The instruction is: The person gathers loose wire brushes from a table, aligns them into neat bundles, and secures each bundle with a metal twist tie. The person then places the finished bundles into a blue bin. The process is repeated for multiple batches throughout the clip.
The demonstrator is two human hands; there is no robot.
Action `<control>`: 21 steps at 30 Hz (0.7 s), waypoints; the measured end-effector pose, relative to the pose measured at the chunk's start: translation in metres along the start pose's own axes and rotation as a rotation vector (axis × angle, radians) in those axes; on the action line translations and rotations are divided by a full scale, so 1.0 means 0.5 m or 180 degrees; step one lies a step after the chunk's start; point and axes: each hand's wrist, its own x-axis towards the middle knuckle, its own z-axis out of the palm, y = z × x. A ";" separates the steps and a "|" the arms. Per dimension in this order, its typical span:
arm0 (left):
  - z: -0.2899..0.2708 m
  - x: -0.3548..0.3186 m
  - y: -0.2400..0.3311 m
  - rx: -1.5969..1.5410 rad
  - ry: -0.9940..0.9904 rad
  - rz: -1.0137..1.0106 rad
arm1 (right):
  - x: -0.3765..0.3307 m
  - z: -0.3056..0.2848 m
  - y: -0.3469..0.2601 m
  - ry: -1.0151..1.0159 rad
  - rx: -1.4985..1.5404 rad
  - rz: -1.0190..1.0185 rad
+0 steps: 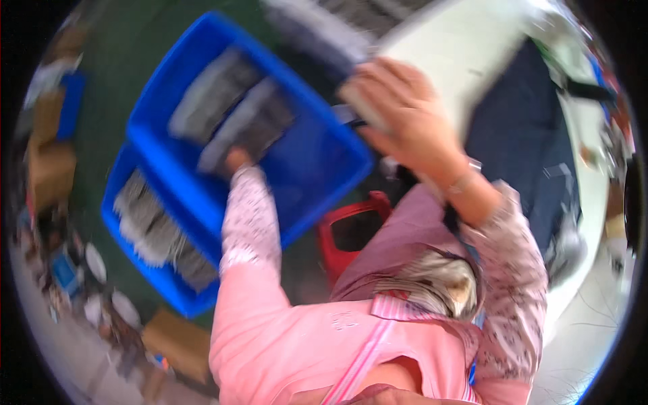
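Two grey bundles (214, 96) lie in our blue bin (314, 158), its four o'clock side unfilled; whether our left hand (237, 160) or right hand (408, 111) grips anything, we cannot tell.

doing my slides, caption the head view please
Left hand at grey bundle in blue bin, right hand near pale table.

Left hand (237, 160) at grey bundle (258, 123), inside blue bin (316, 158).

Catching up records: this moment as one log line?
left hand: at grey bundle in blue bin | right hand: near white table, hold unclear
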 end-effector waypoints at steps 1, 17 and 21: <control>-0.049 0.011 0.022 0.0086 0.0023 0.0229 | -0.014 -0.003 0.005 0.0159 -0.0007 0.0033; -0.989 -0.463 0.249 -0.7185 0.1646 0.0772 | -0.005 -0.022 -0.053 -0.0505 -0.0412 0.0436; -1.113 -0.638 0.297 -0.7384 0.1132 0.1853 | -0.145 -0.123 -0.093 0.0056 -0.0093 0.0073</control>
